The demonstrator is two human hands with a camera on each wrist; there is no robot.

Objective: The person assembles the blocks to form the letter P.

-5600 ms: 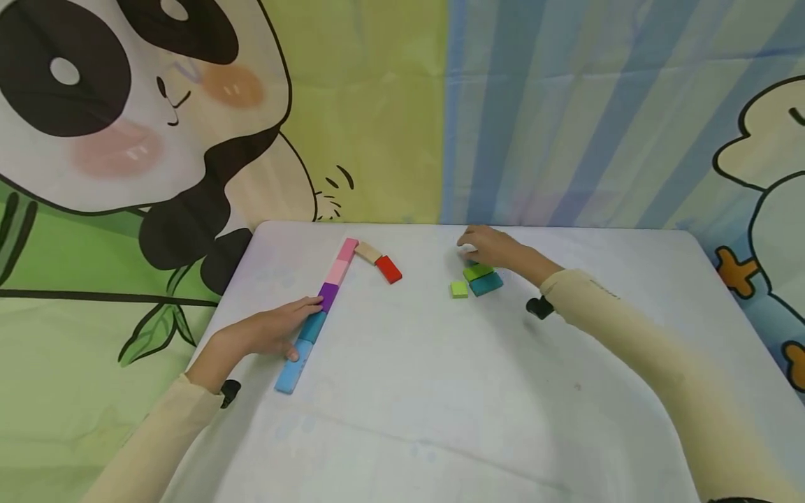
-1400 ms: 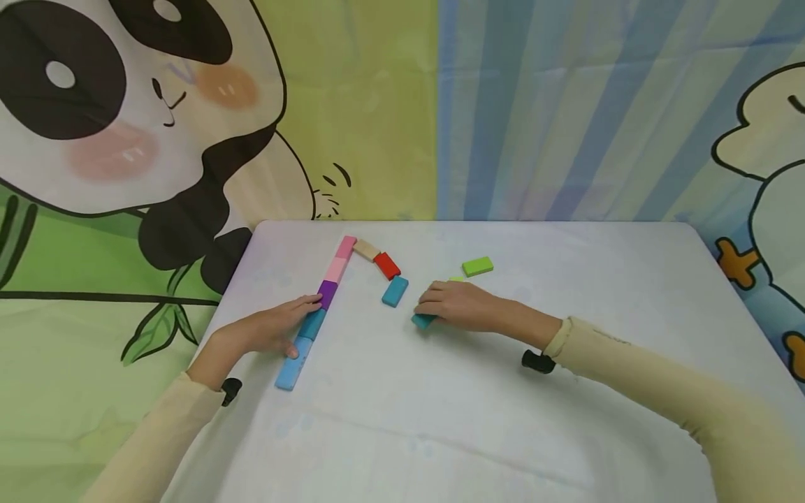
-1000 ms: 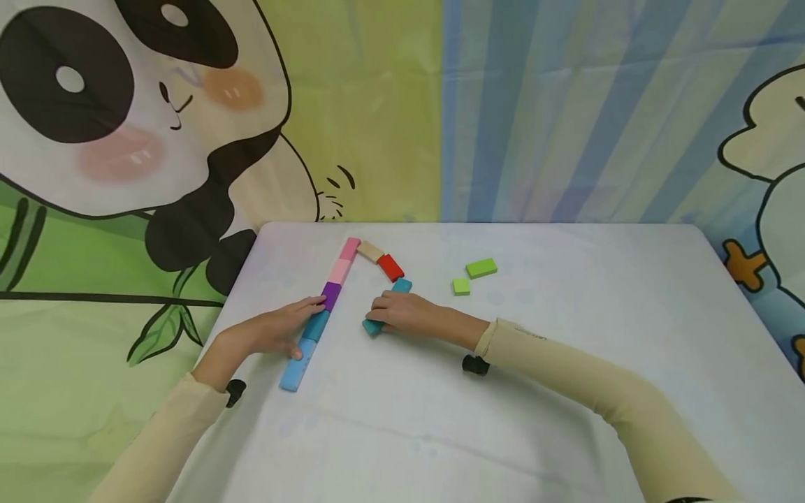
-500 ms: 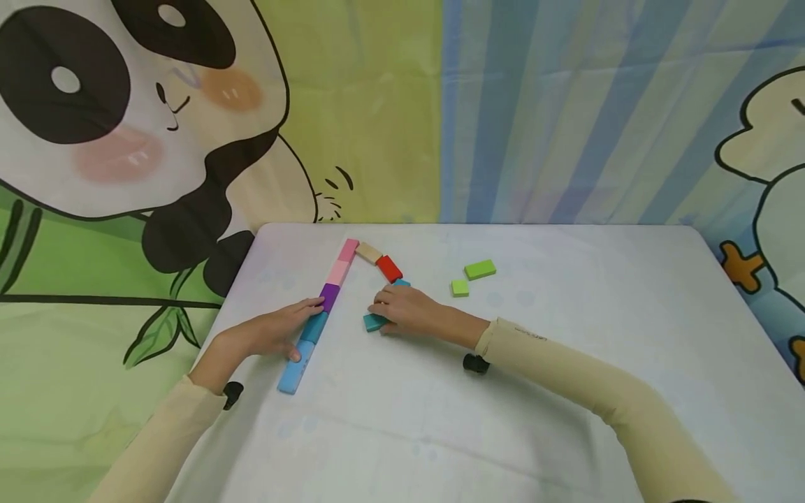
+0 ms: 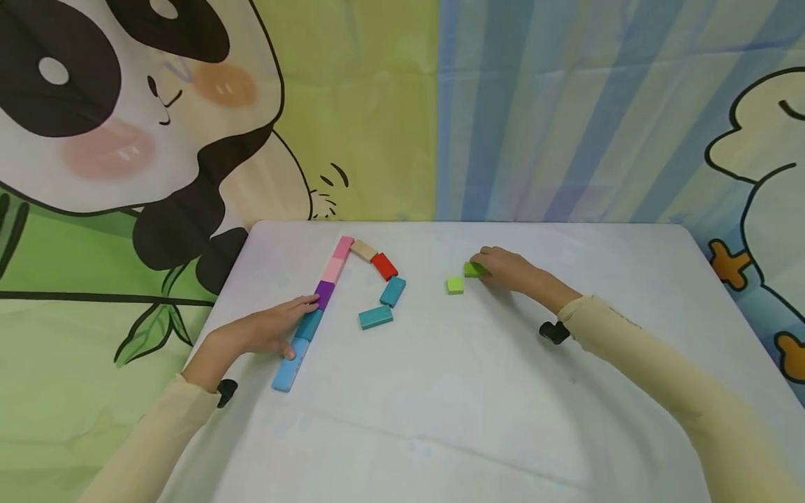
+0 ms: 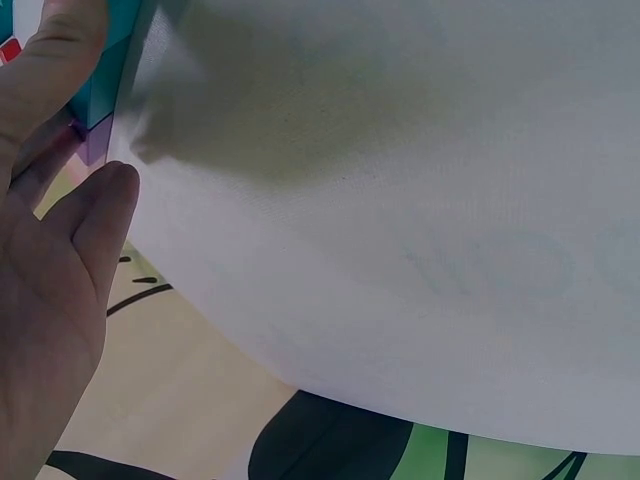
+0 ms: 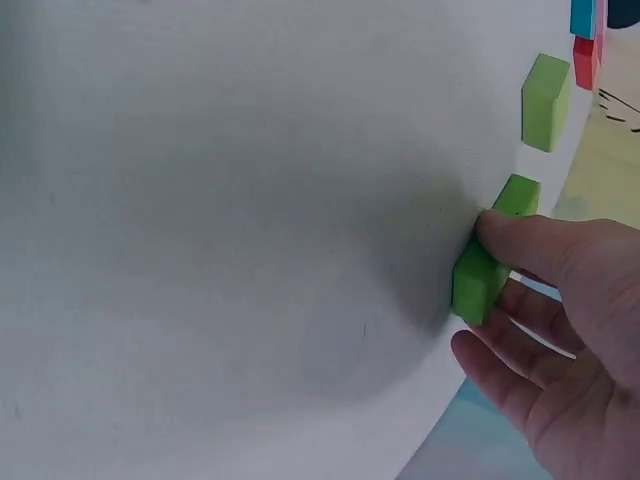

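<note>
My left hand (image 5: 267,332) lies along a straight row of blocks, fingertips at the purple block (image 5: 324,294) and thumb on the light blue block (image 5: 288,370). A teal block (image 5: 309,325) sits between those two; pink blocks (image 5: 339,257) form the far end. To the right, my right hand (image 5: 508,269) pinches a green rectangular block (image 7: 478,280) between thumb and fingers, partly covering it. Beside it lies a small light green square block (image 5: 455,285). A curve runs from the row's far end: beige block (image 5: 363,251), red block (image 5: 383,266), blue-teal block (image 5: 393,292), teal block (image 5: 375,318).
The blocks lie on a white-covered table (image 5: 440,419). Behind it hangs a cloth printed with a panda (image 5: 151,105) and stripes. The table's far edge runs just beyond the right hand. A black wrist camera (image 5: 554,332) sits under the right sleeve.
My right hand brought two teal blocks to the curve's end, let go of the last one, and moved back right to the green block. The left hand has stayed on the row.
</note>
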